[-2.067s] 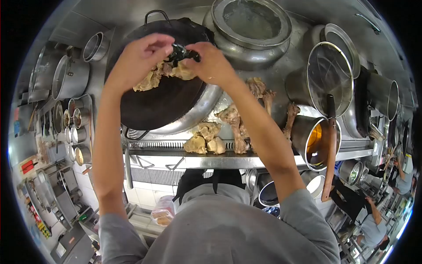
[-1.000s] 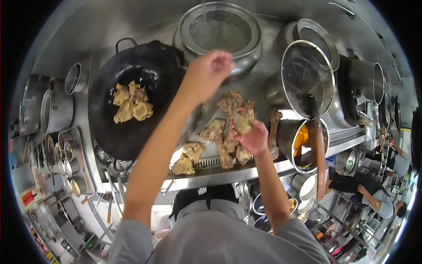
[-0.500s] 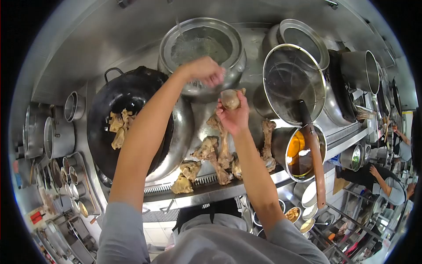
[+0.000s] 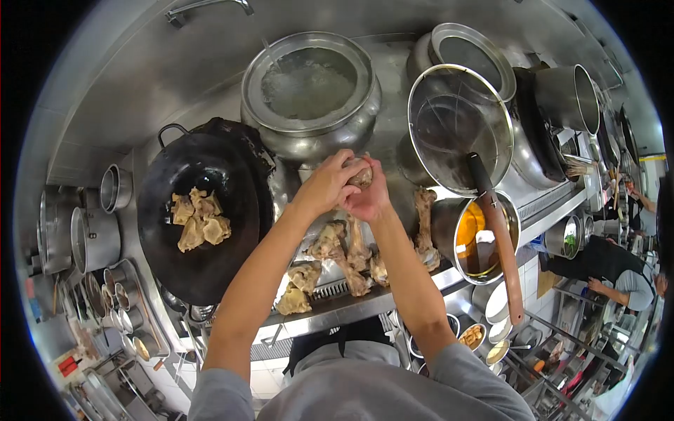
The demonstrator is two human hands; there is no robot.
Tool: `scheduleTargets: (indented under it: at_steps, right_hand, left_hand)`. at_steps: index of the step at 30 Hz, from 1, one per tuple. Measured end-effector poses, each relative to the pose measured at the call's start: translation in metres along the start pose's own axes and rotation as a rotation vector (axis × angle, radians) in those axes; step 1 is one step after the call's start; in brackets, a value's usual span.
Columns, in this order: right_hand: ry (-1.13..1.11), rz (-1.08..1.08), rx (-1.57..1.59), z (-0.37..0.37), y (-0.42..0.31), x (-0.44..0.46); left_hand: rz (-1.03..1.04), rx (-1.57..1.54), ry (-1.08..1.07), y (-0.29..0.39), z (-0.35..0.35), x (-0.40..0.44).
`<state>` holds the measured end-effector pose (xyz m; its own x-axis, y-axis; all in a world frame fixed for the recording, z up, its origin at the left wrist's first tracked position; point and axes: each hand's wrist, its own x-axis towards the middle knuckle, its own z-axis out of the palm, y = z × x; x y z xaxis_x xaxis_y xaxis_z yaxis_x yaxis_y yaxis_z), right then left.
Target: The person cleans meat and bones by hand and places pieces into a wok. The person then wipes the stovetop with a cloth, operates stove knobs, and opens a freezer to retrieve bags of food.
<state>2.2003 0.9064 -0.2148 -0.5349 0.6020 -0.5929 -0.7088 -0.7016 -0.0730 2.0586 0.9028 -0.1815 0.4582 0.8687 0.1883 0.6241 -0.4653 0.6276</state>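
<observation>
My left hand (image 4: 327,184) and my right hand (image 4: 371,195) meet in front of the big water pot (image 4: 309,132). Between them is a rounded, brownish bone piece (image 4: 361,173); the fingers of both hands close on it. Below them several meaty bones (image 4: 330,242) lie on the steel counter, with pale bone pieces (image 4: 294,300) at the counter's front edge. More pale pieces (image 4: 205,228) rest together inside the black wok (image 4: 175,266) on the left.
A large strainer (image 4: 460,133) with a wooden handle lies over the pots at right, beside a pot holding orange liquid (image 4: 472,231). A faucet (image 4: 210,5) runs into the water pot. A co-worker (image 4: 625,281) stands far right.
My left hand has come from over the water pot to the bone piece in my right hand. The black wok was last reached into earlier; the whole view has shifted as the head moved.
</observation>
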Motion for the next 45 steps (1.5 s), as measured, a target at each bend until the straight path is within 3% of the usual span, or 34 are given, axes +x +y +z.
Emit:
scheduleTargets:
  at_steps: [4,13,15,17,20,22,23,24,26,27,29,30,32,33,34,36,38,40,42,44,45]
  right_hand:
    - [-0.061,0.051,-0.015,-0.008,-0.002,0.002]
    - [0.051,0.004,-0.04,-0.01,-0.004,0.001]
    - [0.014,0.006,-0.093,-0.013,-0.01,0.0]
    - [-0.059,-0.044,-0.163,-0.012,-0.01,-0.003]
    - [-0.052,-0.116,-0.09,-0.011,-0.009,0.0]
    - [-0.11,-0.169,-0.13,-0.014,-0.008,0.003]
    - [-0.165,-0.219,-0.168,-0.015,-0.009,0.004]
    - [-0.171,-0.224,-0.167,-0.01,-0.01,0.002]
    - [-0.234,-0.247,-0.135,0.003,-0.01,-0.003]
    - [-0.238,-0.25,-0.131,0.004,-0.009,-0.001]
    - [-0.175,-0.284,-0.115,0.006,-0.009,0.006]
    - [-0.179,-0.286,-0.117,0.007,-0.01,0.01]
    - [-0.092,-0.352,-0.065,0.004,-0.01,0.02]
    - [-0.086,-0.346,-0.068,-0.002,-0.015,0.027]
    - [-0.051,-0.253,-0.158,-0.01,-0.022,0.032]
    - [0.017,-0.128,-0.235,-0.027,-0.016,0.023]
    - [0.166,-0.243,-0.349,-0.01,-0.011,0.001]
    - [0.118,-0.223,-0.387,-0.042,-0.003,0.004]
    - [0.202,-0.341,-0.367,-0.038,0.016,-0.013]
    - [0.174,-0.306,-0.324,-0.036,0.024,-0.017]
    - [0.146,-0.313,-0.27,-0.032,0.026,-0.015]
  left_hand:
    - [-0.033,-0.011,0.005,0.0,0.008,-0.005]
    - [0.166,0.127,0.039,0.001,-0.017,0.007]
    - [0.025,0.101,0.05,-0.017,-0.042,0.031]
    - [-0.18,-0.031,0.369,-0.049,-0.057,0.06]
    - [-0.338,0.251,0.496,-0.119,-0.056,0.089]
    - [-0.74,-0.466,0.134,-0.114,-0.065,0.094]
    - [-0.718,-0.736,0.039,-0.11,-0.067,0.096]
    - [-0.713,-0.731,0.038,-0.09,-0.075,0.098]
    - [-0.612,-0.698,-0.318,-0.05,-0.082,0.096]
    - [-0.61,-0.693,-0.321,-0.039,-0.076,0.089]
    - [-0.306,-0.289,-0.261,-0.019,-0.064,0.074]
    - [-0.303,-0.286,-0.259,-0.015,-0.053,0.065]
    - [0.058,-0.13,-0.023,-0.02,-0.022,0.044]
    - [0.083,0.007,0.037,-0.02,-0.014,0.034]
    - [0.071,-0.002,0.034,-0.014,-0.022,0.035]
    - [-0.327,-0.14,-0.372,-0.014,-0.046,0.043]
    - [-0.314,-0.142,-0.09,-0.025,-0.059,0.052]
    - [-0.269,-0.14,0.182,-0.057,-0.066,0.067]
    - [-0.405,0.224,0.262,-0.105,-0.064,0.08]
    - [-0.652,0.338,-0.046,-0.151,-0.059,0.087]
    - [-0.56,0.289,-0.056,-0.149,-0.062,0.086]
